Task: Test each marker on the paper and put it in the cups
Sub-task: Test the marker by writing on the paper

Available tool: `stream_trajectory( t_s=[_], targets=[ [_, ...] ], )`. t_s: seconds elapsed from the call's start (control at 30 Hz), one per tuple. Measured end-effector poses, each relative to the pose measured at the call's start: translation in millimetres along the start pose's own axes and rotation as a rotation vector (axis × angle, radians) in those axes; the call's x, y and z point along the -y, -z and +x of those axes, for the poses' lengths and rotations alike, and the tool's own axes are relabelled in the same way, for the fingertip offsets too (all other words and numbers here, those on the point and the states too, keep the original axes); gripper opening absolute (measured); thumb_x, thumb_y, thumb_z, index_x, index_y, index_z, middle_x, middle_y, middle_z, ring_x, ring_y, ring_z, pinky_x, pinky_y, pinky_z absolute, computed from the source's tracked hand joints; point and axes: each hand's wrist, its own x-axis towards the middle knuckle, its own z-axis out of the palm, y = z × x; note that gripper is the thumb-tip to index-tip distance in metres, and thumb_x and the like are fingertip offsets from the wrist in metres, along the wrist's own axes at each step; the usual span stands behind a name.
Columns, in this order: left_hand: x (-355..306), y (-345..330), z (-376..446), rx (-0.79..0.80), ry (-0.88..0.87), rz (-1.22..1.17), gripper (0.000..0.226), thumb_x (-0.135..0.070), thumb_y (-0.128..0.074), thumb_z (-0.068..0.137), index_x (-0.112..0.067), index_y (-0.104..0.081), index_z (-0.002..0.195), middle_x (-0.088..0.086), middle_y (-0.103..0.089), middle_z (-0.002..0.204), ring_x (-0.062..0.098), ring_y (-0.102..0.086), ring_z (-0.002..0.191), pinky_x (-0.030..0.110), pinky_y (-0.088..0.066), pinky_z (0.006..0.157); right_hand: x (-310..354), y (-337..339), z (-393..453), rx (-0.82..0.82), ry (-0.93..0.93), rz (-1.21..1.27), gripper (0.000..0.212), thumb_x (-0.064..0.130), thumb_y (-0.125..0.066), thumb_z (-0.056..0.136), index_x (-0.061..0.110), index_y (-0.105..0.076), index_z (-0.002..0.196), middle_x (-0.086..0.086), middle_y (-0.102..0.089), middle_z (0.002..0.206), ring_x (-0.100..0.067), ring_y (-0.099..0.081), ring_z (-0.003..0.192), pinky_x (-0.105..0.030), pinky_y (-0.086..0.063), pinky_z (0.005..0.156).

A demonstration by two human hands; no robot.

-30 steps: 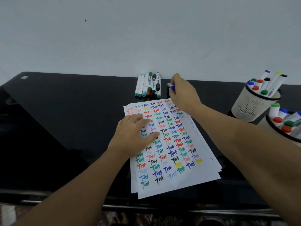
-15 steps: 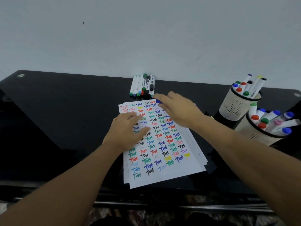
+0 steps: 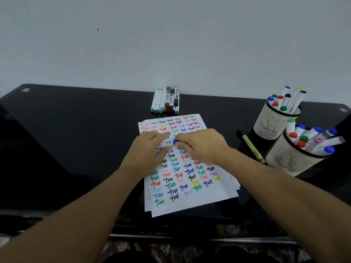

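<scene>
L hand point(image 3: 150, 149) flat on paper point(image 3: 190, 186), fingers straight; R hand point(image 3: 201, 147) pinches blue marker point(image 3: 176, 142).

Blue-capped marker point(image 3: 176, 142) lies over scribbled paper point(image 3: 190, 186), beside cups point(image 3: 273, 122).

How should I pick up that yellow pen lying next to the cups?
Pinch the yellow pen around the middle of its barrel, coming down from above. It lies flat on the black table, slanted, with the near cup close on its right, so fingers fit best across its bare middle from above.
</scene>
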Motion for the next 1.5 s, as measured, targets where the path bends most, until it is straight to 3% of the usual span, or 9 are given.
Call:
stream_trajectory(
  t_s=[0.3, 0.43, 0.63, 0.77, 0.93, 1.07, 1.2, 1.37, 1.5],
  targets=[
    [4, -2, 0, -0.019, -0.080, 0.007, 0.041, -0.033, -0.061, 0.099, -0.023, -0.061, 0.139, -0.004, -0.067, 0.122, 0.018, -0.054, 0.114, 0.036, -0.046, 0.095, 6, -2, 4, -0.046, 0.008, 0.036, 0.046, 0.069, -0.025, 0.104, 0.042, -0.053, 0.129, 0.009, -0.066, 0.086, -0.012, -0.061, 0.077, -0.028, -0.033, 0.052],
    [4, -2, -1, -0.021, -0.070, 0.014, 0.035, -0.028, -0.060, 0.100, -0.018, -0.065, 0.134, 0.000, -0.069, 0.120, 0.021, -0.055, 0.111, 0.036, -0.045, 0.093, 10, -2, 4, -0.032, -0.027, 0.144, 0.036, 0.063, -0.032, 0.106, 0.035, -0.043, 0.126, 0.007, -0.063, 0.084, -0.015, -0.061, 0.075, -0.032, -0.044, 0.056],
    [5, -3, 1, 0.016, 0.030, -0.032, 0.040, -0.036, -0.053, 0.103, -0.020, -0.059, 0.140, -0.005, -0.061, 0.131, 0.014, -0.047, 0.122, 0.028, -0.038, 0.098, -4, 2, -4, -0.068, -0.187, 0.428, 0.022, 0.019, -0.036, 0.108, 0.034, -0.039, 0.125, 0.001, -0.060, 0.092, -0.019, -0.060, 0.074, -0.043, -0.053, 0.065],
    [6, -4, 1, 0.030, 0.048, -0.056, 0.040, -0.036, -0.056, 0.102, -0.021, -0.060, 0.139, -0.008, -0.059, 0.132, 0.012, -0.047, 0.123, 0.025, -0.038, 0.097, -14, 2, -6, -0.218, -0.427, 0.904, 0.033, 0.013, -0.038, 0.106, 0.026, -0.069, 0.107, 0.006, -0.067, 0.114, -0.014, -0.069, 0.098, -0.039, -0.058, 0.090],
    [5, -3, 1, 0.040, 0.021, -0.081, 0.040, -0.034, -0.057, 0.102, -0.022, -0.060, 0.140, -0.007, -0.060, 0.134, 0.011, -0.049, 0.124, 0.027, -0.041, 0.099, -23, -1, -14, -0.295, -0.562, 1.329, 0.039, -0.008, -0.048, 0.102, 0.024, -0.060, 0.121, 0.000, -0.065, 0.118, -0.015, -0.071, 0.107, -0.029, -0.061, 0.084],
    [3, -2, 1, 0.038, 0.011, -0.081, 0.040, -0.034, -0.058, 0.101, -0.022, -0.061, 0.139, -0.007, -0.062, 0.132, 0.010, -0.051, 0.123, 0.026, -0.042, 0.099, -25, -16, -23, -0.330, -0.581, 1.303, 0.031, 0.006, -0.067, 0.100, 0.030, -0.053, 0.114, -0.004, -0.069, 0.114, -0.019, -0.071, 0.105, -0.047, -0.061, 0.091],
    [3, -2, 1, 0.024, -0.006, -0.073, 0.038, -0.033, -0.060, 0.100, -0.021, -0.062, 0.137, -0.006, -0.064, 0.129, 0.010, -0.053, 0.119, 0.022, -0.038, 0.094, -22, -16, -28, -0.513, -0.565, 1.280, 0.007, 0.032, -0.054, 0.109, 0.026, -0.051, 0.113, 0.002, -0.065, 0.088, -0.011, -0.066, 0.074, -0.044, -0.056, 0.087],
    [2, -1, -1, 0.025, 0.005, -0.078, 0.044, -0.038, -0.063, 0.097, -0.023, -0.061, 0.139, -0.007, -0.062, 0.131, 0.010, -0.052, 0.121, 0.024, -0.041, 0.095, -17, -17, -39, -0.496, -0.579, 1.198, 0.035, 0.060, -0.049, 0.104, 0.032, -0.069, 0.109, 0.006, -0.073, 0.085, -0.027, -0.068, 0.082, -0.049, -0.056, 0.077],
    [3, -1, 0, 0.035, 0.014, -0.057, 0.046, -0.042, -0.063, 0.097, -0.028, -0.059, 0.140, -0.008, -0.060, 0.133, 0.010, -0.051, 0.122, 0.026, -0.045, 0.096, -23, -24, -41, -0.529, -0.649, 1.135, 0.016, 0.039, -0.057, 0.103, 0.029, -0.069, 0.099, -0.002, -0.073, 0.090, -0.025, -0.070, 0.091, -0.051, -0.059, 0.082]
  ],
)
